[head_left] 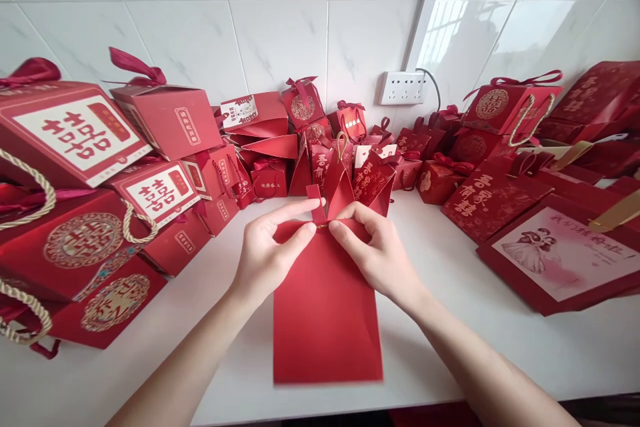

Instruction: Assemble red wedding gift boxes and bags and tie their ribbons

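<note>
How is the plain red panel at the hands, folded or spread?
Spread: below the fingers, the red panel shows one broad face with no fold across it.

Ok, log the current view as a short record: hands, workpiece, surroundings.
left hand: thumb and index finger at the top edge of the plain red card panel
right hand: gripping the same edge, thumb on the near face
workpiece: panel's broad face toward the camera
left side: stacked double-happiness gift boxes
right side: red gift boxes, one with a wedding-couple picture
surface: white tabletop
behind: more red boxes, tiled wall, white power outlet
</note>
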A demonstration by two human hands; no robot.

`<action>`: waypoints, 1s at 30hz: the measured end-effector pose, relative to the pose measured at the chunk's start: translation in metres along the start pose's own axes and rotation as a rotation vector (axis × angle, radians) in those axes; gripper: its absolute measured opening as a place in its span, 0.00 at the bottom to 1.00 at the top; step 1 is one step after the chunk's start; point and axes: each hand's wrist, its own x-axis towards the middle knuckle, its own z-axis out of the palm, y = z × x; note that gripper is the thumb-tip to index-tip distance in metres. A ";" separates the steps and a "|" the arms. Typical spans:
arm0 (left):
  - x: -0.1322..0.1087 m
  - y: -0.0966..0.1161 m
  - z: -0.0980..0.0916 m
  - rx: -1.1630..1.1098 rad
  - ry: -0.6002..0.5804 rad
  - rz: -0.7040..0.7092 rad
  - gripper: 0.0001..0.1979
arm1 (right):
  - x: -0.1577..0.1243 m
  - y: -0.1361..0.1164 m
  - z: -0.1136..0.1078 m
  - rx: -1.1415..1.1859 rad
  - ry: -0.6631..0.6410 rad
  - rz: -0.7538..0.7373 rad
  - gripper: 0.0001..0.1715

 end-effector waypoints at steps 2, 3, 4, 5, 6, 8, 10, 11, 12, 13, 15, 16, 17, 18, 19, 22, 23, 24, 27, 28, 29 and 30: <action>0.002 0.001 0.000 -0.029 -0.027 -0.066 0.12 | 0.001 -0.004 -0.003 0.085 -0.071 0.164 0.14; 0.002 0.002 0.000 -0.047 -0.042 -0.081 0.12 | 0.001 -0.004 -0.003 0.116 -0.084 0.218 0.14; 0.001 0.002 0.000 -0.066 -0.057 -0.094 0.13 | 0.001 -0.004 -0.003 0.139 -0.084 0.251 0.14; 0.000 0.003 0.001 -0.085 -0.068 -0.113 0.13 | 0.001 -0.002 -0.003 0.153 -0.076 0.267 0.15; -0.001 0.003 0.001 -0.102 -0.079 -0.139 0.14 | 0.001 -0.001 -0.002 0.158 -0.067 0.268 0.15; -0.003 0.003 0.002 -0.132 -0.101 -0.194 0.17 | 0.000 0.003 0.000 0.143 -0.042 0.230 0.15; -0.004 0.003 0.003 -0.134 -0.091 -0.196 0.17 | 0.000 0.005 0.002 0.116 -0.015 0.178 0.15; -0.004 0.003 0.003 -0.118 -0.070 -0.174 0.16 | -0.001 0.006 0.003 0.108 -0.004 0.161 0.16; -0.005 0.003 0.004 -0.093 -0.043 -0.147 0.15 | -0.001 0.006 0.003 0.105 0.002 0.154 0.17; -0.005 0.004 0.005 -0.063 -0.014 -0.121 0.13 | -0.001 0.006 0.004 0.106 0.003 0.155 0.17; -0.005 0.004 0.005 -0.012 0.014 -0.099 0.11 | -0.002 0.005 0.003 0.106 0.001 0.165 0.19; -0.005 0.004 0.006 0.003 0.011 -0.098 0.11 | -0.002 0.005 0.003 0.102 0.002 0.168 0.19; -0.005 0.004 0.006 0.013 0.006 -0.101 0.11 | -0.002 0.004 0.003 0.097 0.001 0.172 0.19; -0.005 0.004 0.006 0.018 0.004 -0.105 0.11 | -0.002 0.004 0.003 0.093 -0.001 0.175 0.19; -0.005 0.005 0.006 0.022 0.002 -0.109 0.12 | -0.002 0.003 0.002 0.089 -0.004 0.179 0.19; -0.005 0.005 0.006 0.023 0.003 -0.107 0.12 | -0.002 0.002 0.002 0.092 -0.016 0.197 0.18; -0.005 0.005 0.006 0.023 0.002 -0.103 0.12 | -0.002 0.001 0.002 0.098 -0.019 0.204 0.17; -0.005 0.005 0.006 0.022 0.000 -0.098 0.12 | -0.002 0.001 0.002 0.107 -0.020 0.212 0.16; -0.005 0.005 0.005 0.021 -0.010 -0.089 0.12 | -0.002 0.000 0.002 0.122 -0.020 0.216 0.15; -0.005 0.006 0.005 0.019 -0.014 -0.086 0.12 | -0.002 0.000 0.002 0.120 -0.020 0.211 0.14; -0.005 0.006 0.005 0.017 -0.019 -0.084 0.13 | -0.002 0.000 0.002 0.119 -0.020 0.208 0.14; -0.006 0.007 0.005 0.018 -0.022 -0.093 0.13 | -0.002 0.000 0.002 0.119 -0.024 0.209 0.14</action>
